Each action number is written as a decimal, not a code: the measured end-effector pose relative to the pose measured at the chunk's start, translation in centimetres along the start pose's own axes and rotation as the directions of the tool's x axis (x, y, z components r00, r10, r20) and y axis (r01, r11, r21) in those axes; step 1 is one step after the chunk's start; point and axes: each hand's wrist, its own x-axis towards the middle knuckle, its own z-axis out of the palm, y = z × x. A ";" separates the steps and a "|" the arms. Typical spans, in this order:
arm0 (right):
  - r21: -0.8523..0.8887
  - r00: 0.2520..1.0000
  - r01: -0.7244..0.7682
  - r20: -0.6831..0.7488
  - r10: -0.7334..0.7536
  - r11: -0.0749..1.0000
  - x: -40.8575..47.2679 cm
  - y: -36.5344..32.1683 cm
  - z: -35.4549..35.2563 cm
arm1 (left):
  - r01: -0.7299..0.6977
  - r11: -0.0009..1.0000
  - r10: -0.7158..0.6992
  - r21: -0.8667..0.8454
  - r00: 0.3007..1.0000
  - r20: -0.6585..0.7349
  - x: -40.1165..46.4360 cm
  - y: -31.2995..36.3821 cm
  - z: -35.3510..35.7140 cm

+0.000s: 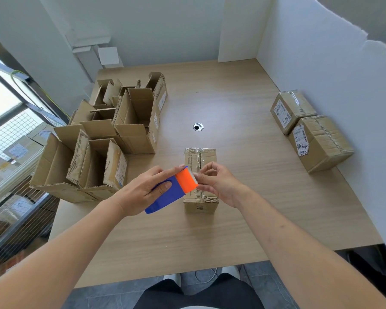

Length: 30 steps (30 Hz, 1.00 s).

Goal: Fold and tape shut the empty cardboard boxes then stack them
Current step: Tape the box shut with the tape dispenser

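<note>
Two hands work over one closed cardboard box [200, 166] lying near the middle of the wooden table [243, 197], its top seam already carrying clear tape. My left hand [147, 190] grips the blue and orange tape dispenser [176, 188], fingers curled round its body, the serrated edge just above the box. My right hand [218, 181] pinches at that edge with thumb and forefinger, apparently on the tape end, though the film is too clear to confirm. Open unfolded boxes [103, 139] crowd the table's left side. Two taped boxes [308, 128] sit side by side, touching, at the right.
</note>
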 end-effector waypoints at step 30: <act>-0.149 0.851 0.229 -0.448 -0.272 0.962 -3.0 6.5 -1.8 | 0.022 1.000 -0.017 -0.015 0.963 0.268 1.8 0.0 2.3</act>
